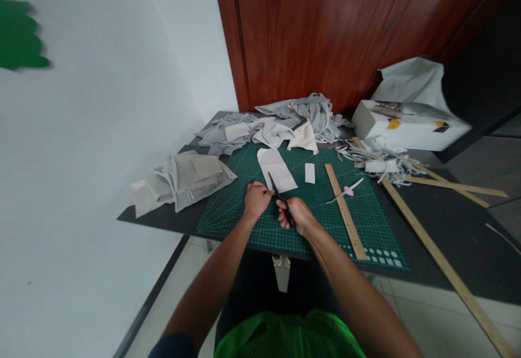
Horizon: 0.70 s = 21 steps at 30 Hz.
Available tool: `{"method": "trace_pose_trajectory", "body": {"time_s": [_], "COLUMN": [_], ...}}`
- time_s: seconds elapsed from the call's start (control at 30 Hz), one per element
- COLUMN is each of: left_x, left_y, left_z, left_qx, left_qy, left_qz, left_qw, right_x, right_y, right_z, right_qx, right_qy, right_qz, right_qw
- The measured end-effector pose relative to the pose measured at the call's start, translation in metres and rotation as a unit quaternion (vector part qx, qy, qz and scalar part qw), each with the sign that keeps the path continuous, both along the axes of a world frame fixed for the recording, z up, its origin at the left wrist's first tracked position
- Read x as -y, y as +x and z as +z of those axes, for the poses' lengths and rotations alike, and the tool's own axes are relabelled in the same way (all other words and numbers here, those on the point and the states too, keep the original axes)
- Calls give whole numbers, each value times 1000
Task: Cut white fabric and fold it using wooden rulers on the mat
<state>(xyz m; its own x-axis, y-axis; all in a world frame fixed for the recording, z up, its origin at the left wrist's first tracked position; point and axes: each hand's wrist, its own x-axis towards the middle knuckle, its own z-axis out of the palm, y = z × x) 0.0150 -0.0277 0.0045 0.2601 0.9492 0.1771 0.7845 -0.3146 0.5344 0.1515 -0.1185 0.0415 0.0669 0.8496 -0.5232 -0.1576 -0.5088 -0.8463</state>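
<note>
On the green cutting mat point(228, 206) lies an elongated white fabric piece point(277, 168). My left hand point(257, 200) is closed at its lower left corner, the fingertips pinching the edge. Black scissors point(275, 184) are gripped in my right hand point(299, 216), fingers wrapped round the handles. Their blades point away from me and lie over the lower left edge of the fabric, close to my left fingertips. To the right sits a small white rectangle point(310, 173). Farther right, a wooden ruler point(344, 206) has a thin white strip point(350, 189) and a small pink bit across it.
Folded pale cloth point(191, 176) is stacked at the left, and a heap of grey and white fabric point(285, 122) lies along the back. Cut strips point(380, 160) pile up at right, near a white box point(411, 127). A long wooden ruler point(439, 255) crosses the dark table's right side.
</note>
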Motion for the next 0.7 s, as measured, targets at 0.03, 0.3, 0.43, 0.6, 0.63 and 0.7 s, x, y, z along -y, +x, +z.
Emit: {"method": "trace_pose_trajectory", "body": {"time_s": [0.03, 0.3, 0.43, 0.6, 0.63, 0.7], "left_x": [0, 1, 5, -11, -19, -35], "left_y": [0, 0, 0, -1, -1, -3], "left_z": [0, 1, 4, 17, 20, 23], "left_qx": [1, -2, -7, -34, -48, -70], "left_qy": [0, -6, -6, 14, 25, 50], "left_qz": [1, 10, -7, -6, 14, 38], "left_qw": [1000, 1000, 1000, 999, 998, 996], "right_x": [0, -7, -9, -9, -9, -9], "right_y": [0, 4, 4, 4, 4, 5], "right_z": [0, 4, 5, 4, 4, 5], "right_qx": [1, 6, 8, 5, 7, 13], "right_qy": [0, -4, 4, 7, 7, 2], "right_qz": [2, 32, 29, 24, 25, 30], "right_qw": [1000, 999, 1000, 1000, 1000, 999]}}
